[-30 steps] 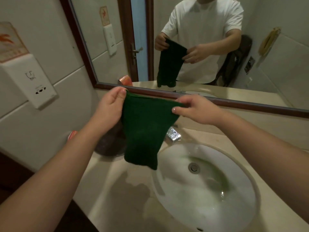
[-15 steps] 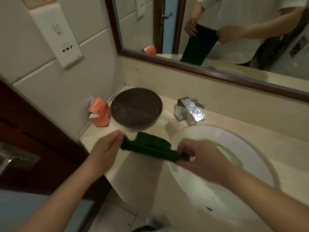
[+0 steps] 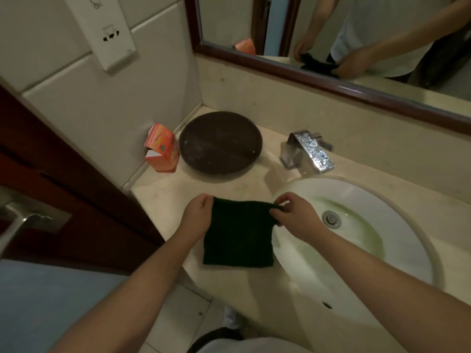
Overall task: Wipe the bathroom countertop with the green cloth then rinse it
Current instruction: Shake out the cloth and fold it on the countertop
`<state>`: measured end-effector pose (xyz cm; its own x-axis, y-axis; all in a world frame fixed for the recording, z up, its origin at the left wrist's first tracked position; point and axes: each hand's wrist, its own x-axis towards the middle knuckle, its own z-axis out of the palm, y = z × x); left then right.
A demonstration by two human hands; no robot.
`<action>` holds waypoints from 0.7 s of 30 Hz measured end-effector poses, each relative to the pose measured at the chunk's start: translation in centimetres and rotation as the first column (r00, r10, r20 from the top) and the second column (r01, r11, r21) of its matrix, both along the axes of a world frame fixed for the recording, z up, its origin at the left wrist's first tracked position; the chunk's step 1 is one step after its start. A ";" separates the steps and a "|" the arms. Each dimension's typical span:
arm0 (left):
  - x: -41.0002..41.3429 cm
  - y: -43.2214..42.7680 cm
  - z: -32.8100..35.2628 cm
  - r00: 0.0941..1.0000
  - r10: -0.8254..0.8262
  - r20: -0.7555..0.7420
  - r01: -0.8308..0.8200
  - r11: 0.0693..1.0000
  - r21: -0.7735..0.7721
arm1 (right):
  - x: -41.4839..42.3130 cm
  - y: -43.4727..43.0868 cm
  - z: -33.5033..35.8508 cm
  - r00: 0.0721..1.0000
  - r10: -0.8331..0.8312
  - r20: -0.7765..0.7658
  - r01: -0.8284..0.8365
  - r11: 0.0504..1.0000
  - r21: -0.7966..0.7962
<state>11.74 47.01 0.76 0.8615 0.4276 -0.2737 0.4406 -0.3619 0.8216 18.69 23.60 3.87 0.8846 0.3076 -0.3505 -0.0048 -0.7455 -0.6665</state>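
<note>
The dark green cloth (image 3: 238,236) lies spread as a flat square on the beige countertop (image 3: 163,197), just left of the white sink basin (image 3: 397,207). My left hand (image 3: 197,216) pinches its far left corner. My right hand (image 3: 297,216) pinches its far right corner, over the basin's left rim. The cloth's near edge rests close to the counter's front edge. The chrome faucet (image 3: 309,155) stands behind the basin, covered in water drops.
A dark round dish (image 3: 220,143) sits at the back left of the counter, with an orange carton (image 3: 163,149) beside it against the wall. A framed mirror (image 3: 331,80) runs above. A wooden door (image 3: 63,174) with a metal handle (image 3: 15,222) stands at left.
The cloth hung in the air between both hands a second ago. It came down bunched and now lies spread flat on the counter, still held at its two far corners.
</note>
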 end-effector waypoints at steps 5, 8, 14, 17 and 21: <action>-1.1 -0.9 -1.9 0.987 -0.143 -0.076 0.162 0.894 0.418 | -0.9 0.2 -1.3 0.990 0.141 -0.022 -0.140 0.934 -0.329; -4.8 -1.3 -2.5 0.838 -0.544 0.051 0.448 0.737 0.506 | -4.4 0.2 -1.6 0.899 0.435 0.051 -0.393 0.852 -0.346; -7.8 -0.2 -5.6 0.632 -0.764 -0.133 0.643 0.420 0.640 | -6.8 -1.1 -5.0 0.726 0.664 0.177 -0.521 0.700 -0.489; -7.1 0.7 -6.1 0.641 -0.768 -0.012 0.579 0.473 0.664 | -6.2 -1.4 -5.4 0.730 0.595 0.336 -0.475 0.796 -0.375; -5.8 0.5 -2.9 0.846 -0.524 0.103 0.471 0.823 0.316 | -5.1 -0.6 -3.5 0.915 0.340 0.217 -0.319 0.939 -0.128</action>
<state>5.96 47.54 -2.17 0.9986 -0.0392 -0.0344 -0.0035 -0.7086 0.7056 13.63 22.97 0.36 0.7979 0.5731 -0.1867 0.3983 -0.7338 -0.5503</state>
